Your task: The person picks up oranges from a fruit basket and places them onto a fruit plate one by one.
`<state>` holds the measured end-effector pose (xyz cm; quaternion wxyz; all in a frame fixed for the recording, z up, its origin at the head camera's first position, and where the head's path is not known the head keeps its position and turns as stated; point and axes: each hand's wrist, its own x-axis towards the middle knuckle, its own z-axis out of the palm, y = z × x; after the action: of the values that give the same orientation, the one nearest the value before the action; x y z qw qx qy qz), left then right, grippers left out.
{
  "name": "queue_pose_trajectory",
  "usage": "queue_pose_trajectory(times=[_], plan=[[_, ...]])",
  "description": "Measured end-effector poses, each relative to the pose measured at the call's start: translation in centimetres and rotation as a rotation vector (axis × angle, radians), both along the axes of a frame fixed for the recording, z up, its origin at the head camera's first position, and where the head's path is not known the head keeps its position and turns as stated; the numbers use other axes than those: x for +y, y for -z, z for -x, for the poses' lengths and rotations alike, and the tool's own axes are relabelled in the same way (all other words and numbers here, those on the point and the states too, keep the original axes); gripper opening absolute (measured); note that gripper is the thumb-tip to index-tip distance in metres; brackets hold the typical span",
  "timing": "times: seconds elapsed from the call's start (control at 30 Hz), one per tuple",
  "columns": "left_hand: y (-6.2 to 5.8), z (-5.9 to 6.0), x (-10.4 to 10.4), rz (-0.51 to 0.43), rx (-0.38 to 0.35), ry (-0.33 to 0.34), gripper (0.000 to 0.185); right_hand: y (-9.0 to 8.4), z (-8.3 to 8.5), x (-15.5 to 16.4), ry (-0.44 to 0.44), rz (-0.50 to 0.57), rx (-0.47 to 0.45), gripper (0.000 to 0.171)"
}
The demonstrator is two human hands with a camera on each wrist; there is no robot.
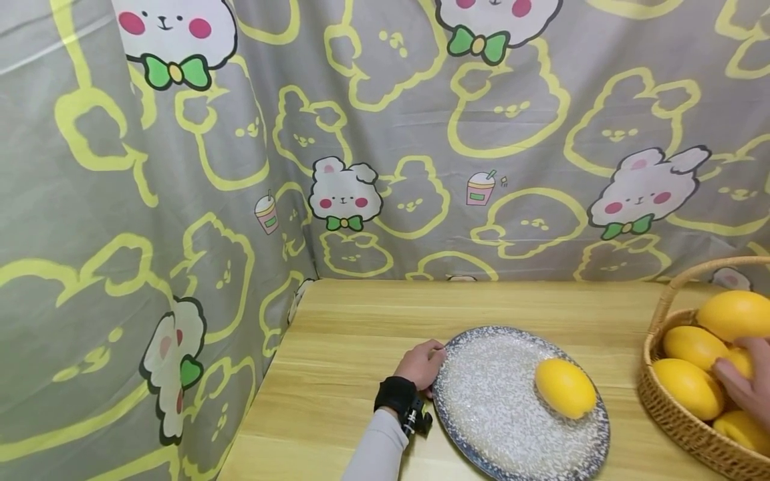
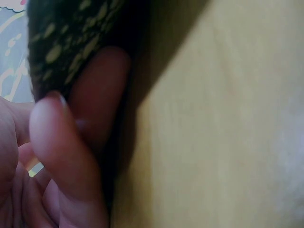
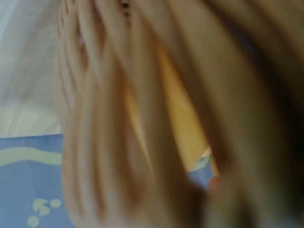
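A speckled grey-white plate (image 1: 493, 394) with a dark blue rim lies on the wooden table, one yellow lemon (image 1: 565, 387) on its right side. At the plate's left edge, my left hand (image 1: 421, 364) pinches the rim; the left wrist view shows a finger (image 2: 102, 90) against the plate's dark speckled underside (image 2: 71, 38). Over the wicker basket (image 1: 692, 431) at the right, my right hand (image 1: 748, 384) has its thumb and a finger around a lemon (image 1: 741, 361) among several others. Part of that hand is cut off by the frame edge. Basket weave (image 3: 147, 109) fills much of the right wrist view.
The basket's arched handle (image 1: 692, 270) rises over the lemons. A grey curtain (image 1: 415, 140) with cartoon bears hangs behind the table (image 1: 337, 334) and along its left side. A large lemon (image 1: 734, 314) sits on top of the pile.
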<state>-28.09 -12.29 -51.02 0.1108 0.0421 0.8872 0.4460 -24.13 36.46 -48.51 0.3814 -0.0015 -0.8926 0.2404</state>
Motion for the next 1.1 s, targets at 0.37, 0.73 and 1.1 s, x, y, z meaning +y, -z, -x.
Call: queue_pose_trajectory(times=[0.37,0.73,1.1], plan=[[0.3,0.0,0.1,-0.005,-0.005,-0.012,0.033,-1.7,0.5,-0.8,-0.006,-0.102,0.118,0.071],[0.1,-0.1,0.1,-0.006,-0.01,-0.02,0.033,-4.4,0.1,-3.7,-0.094,-0.08,-0.106,0.057],[0.3,0.0,0.0,-0.005,-0.005,-0.026,0.032,-5.6,0.6,-5.2,-0.034,-0.247,-0.137,0.061]])
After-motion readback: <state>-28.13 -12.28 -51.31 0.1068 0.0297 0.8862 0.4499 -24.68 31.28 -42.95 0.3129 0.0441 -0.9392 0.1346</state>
